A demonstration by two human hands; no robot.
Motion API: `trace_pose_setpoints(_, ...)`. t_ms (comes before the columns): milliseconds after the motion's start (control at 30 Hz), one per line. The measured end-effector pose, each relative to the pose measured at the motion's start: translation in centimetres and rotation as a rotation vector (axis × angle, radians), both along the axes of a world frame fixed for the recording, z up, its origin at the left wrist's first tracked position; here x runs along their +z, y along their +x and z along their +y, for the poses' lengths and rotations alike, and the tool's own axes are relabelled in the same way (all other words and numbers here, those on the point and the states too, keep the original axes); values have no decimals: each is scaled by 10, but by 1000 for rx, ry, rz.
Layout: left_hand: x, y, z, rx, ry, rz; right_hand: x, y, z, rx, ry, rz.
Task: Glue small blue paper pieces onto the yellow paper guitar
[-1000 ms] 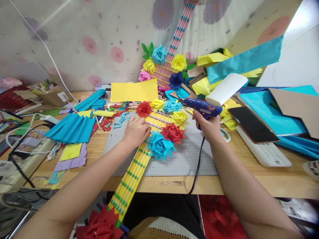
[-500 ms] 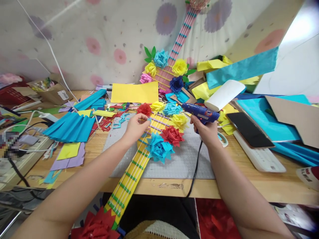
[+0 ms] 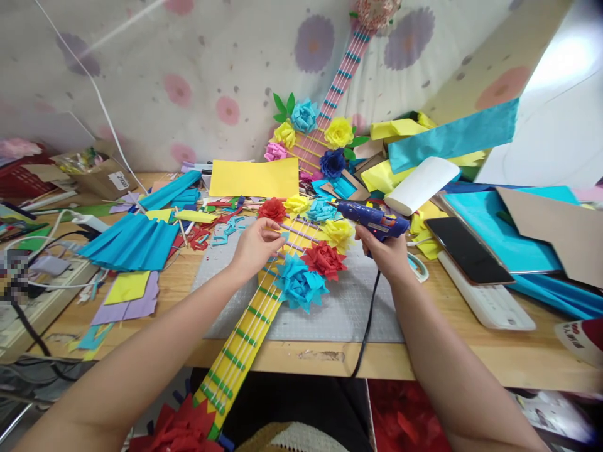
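Observation:
My right hand [image 3: 384, 251] is wrapped round the handle of a blue hot glue gun [image 3: 374, 218], its nozzle pointing left above the paper flowers. My left hand [image 3: 259, 246] pinches a small blue paper piece [image 3: 285, 236] over the guitar body. The yellow paper guitar [image 3: 245, 326] lies slantwise, its neck reaching over the table edge towards me. Its body carries a large blue flower [image 3: 301, 282], a red flower [image 3: 325, 259], yellow flowers and another red one [image 3: 272, 209]. White strings and green frets run along the neck.
A grey cutting mat [image 3: 339, 320] lies under the guitar. On the right are a phone [image 3: 468, 250], a white power bank-like case [image 3: 424, 185] and a cup [image 3: 581, 340]. Blue crepe paper [image 3: 132, 242] sits left. A pink paper guitar [image 3: 342, 85] leans behind. The gun's black cord [image 3: 366, 326] hangs over the edge.
The glue gun in my right hand has moved slightly left and down, closer to my left hand. My left hand has shifted slightly down, still pinching the small blue paper piece.

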State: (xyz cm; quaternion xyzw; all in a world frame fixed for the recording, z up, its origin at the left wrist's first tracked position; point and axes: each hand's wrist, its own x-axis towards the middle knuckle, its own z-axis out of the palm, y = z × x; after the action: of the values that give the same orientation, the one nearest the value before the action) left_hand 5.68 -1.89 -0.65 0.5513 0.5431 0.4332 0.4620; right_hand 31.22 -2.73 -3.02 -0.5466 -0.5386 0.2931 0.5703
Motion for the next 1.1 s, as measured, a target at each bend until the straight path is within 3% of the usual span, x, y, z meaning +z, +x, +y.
trace_pose_setpoints(300,12,-8,-3,78,169,578,-2,1,0,5,-21,-31)
trace_pose_setpoints(600,5,-5,4,63,293,1007,-5,2,1,5,-21,-31)
trace_pose_setpoints(867,8,-7,3,37,339,1020,-3,2,1,11,-2,-26)
trace_pose_setpoints(1000,15,-5,2,91,309,802,-2,1,1,4,-13,-30)
trace_pose_setpoints(1100,16,-5,3,36,211,590,-1,0,0,3,-11,-29)
